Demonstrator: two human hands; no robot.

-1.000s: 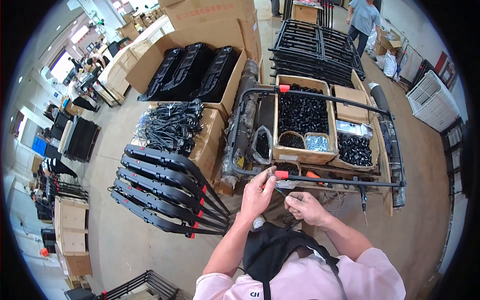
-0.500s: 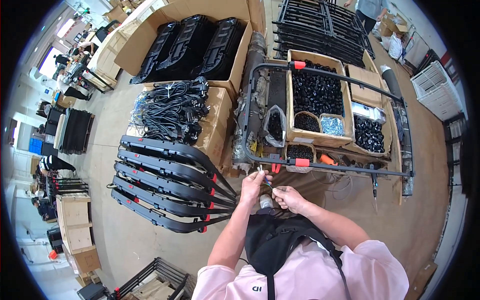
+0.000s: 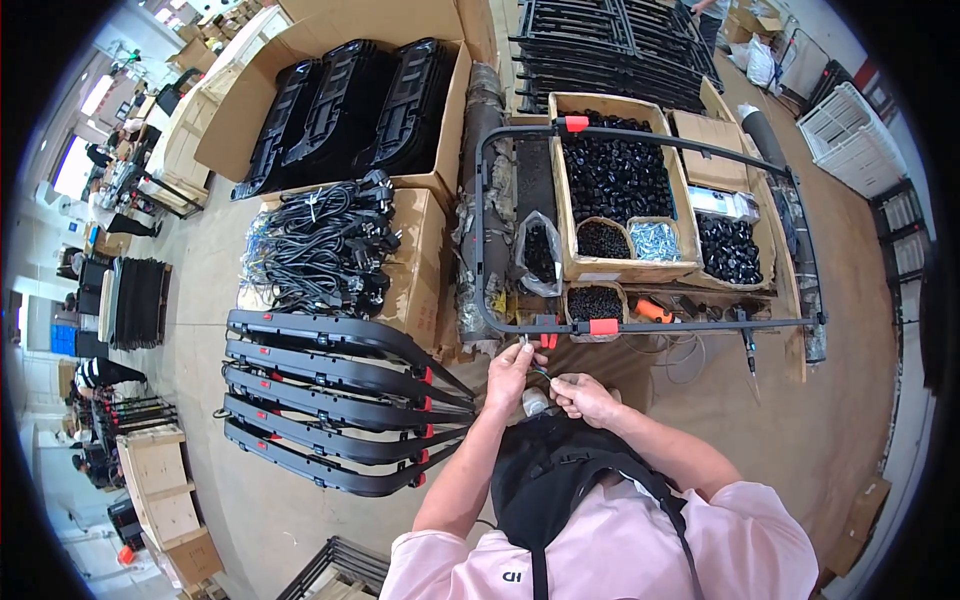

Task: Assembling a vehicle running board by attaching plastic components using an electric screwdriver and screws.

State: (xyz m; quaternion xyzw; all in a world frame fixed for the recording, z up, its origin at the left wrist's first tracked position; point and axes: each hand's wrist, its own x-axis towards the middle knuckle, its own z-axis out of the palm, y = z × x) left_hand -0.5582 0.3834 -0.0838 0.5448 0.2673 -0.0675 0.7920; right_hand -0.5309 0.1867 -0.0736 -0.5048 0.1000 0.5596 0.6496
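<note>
Pinching a small dark part (image 3: 541, 375) between left hand (image 3: 512, 366) and right hand (image 3: 583, 397), both clenched on it, just below the black tube frame (image 3: 640, 327). Hands have dropped closer to the chest than a second ago; black curved panels (image 3: 330, 400) lie left.

Both forearms bent inward, hands close together in front of chest. Left hand (image 3: 513, 367) raised, fingers curled. Right hand (image 3: 583, 397) fisted, just beside it.

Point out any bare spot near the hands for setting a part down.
Bare tabletop lies right of the right hand, below the black frame. The cardboard boxes inside the frame are crowded; stacked black arms fill the floor beside the left hand.
</note>
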